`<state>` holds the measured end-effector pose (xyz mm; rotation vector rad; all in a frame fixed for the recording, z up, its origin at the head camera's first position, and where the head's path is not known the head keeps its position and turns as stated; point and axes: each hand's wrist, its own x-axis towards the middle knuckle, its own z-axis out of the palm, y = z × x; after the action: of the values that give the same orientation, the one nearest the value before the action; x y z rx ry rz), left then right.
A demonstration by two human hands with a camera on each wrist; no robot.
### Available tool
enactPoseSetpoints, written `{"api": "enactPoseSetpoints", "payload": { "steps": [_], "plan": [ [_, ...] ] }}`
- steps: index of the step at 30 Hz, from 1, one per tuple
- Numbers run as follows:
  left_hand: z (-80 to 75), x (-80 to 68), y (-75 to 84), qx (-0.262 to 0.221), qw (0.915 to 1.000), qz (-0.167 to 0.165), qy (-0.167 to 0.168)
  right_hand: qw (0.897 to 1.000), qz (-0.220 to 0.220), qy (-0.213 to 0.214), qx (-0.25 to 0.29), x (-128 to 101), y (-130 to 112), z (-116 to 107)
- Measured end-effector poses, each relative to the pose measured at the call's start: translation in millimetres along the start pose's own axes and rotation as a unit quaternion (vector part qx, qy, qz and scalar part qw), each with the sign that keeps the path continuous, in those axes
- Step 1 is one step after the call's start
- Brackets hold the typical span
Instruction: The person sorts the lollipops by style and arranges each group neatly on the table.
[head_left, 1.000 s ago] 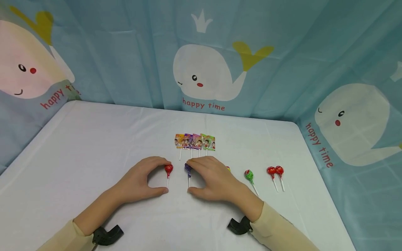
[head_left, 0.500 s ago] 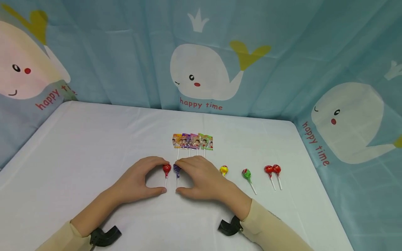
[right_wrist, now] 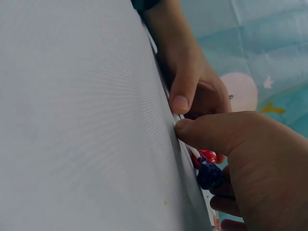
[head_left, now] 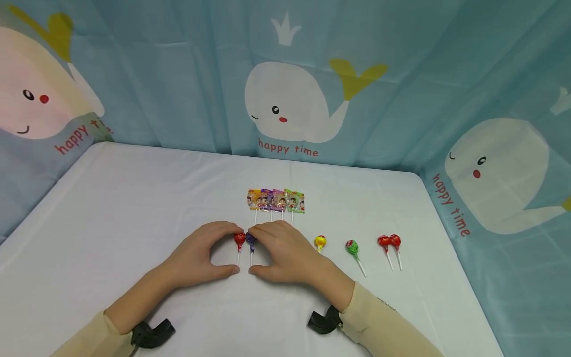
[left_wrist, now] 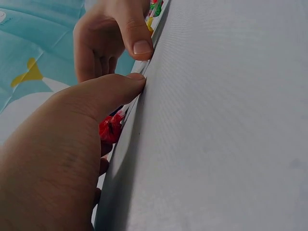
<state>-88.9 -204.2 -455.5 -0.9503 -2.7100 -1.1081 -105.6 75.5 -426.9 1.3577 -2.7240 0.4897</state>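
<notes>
A red lollipop (head_left: 240, 241) lies on the white table with its stick toward the person. My left hand (head_left: 200, 258) pinches it lengthwise, fingertips at the candy head and thumb at the stick's end. Close beside it, on the right, a dark purple lollipop (head_left: 251, 242) lies nearly parallel. It is held the same way by my right hand (head_left: 285, 254). In the right wrist view, the purple wrapped head (right_wrist: 210, 174) shows by the curled fingers, with the red head (right_wrist: 209, 155) just behind. The left wrist view shows the red head (left_wrist: 111, 128) partly behind the left thumb.
Several flat-packed lollipops (head_left: 279, 200) in orange, purple, pink and green wrappers overlap in a row farther back. To the right lie a yellow lollipop (head_left: 319, 241), partly hidden by the right hand, a green one (head_left: 353, 247) and two red ones (head_left: 389, 241). A whale-print curtain (head_left: 192, 99) surrounds the table.
My right hand has moved left with the purple lollipop, narrowing the gap to the red one. The yellow lollipop has come into fuller view. My left hand stays with the red lollipop.
</notes>
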Motion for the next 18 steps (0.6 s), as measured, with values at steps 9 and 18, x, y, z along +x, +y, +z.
{"api": "enactPoseSetpoints", "payload": {
  "steps": [9, 18],
  "plan": [
    [-0.4, 0.5, 0.7, 0.005, 1.0000, -0.004, -0.004, 1.000, 0.014, 0.000, 0.017, -1.5, 0.7, 1.4],
    [0.9, -0.2, -2.4, 0.005, 1.0000, -0.004, -0.004, 1.000, 0.021, 0.003, 0.021, -3.1, -0.1, -0.9]
  ]
}}
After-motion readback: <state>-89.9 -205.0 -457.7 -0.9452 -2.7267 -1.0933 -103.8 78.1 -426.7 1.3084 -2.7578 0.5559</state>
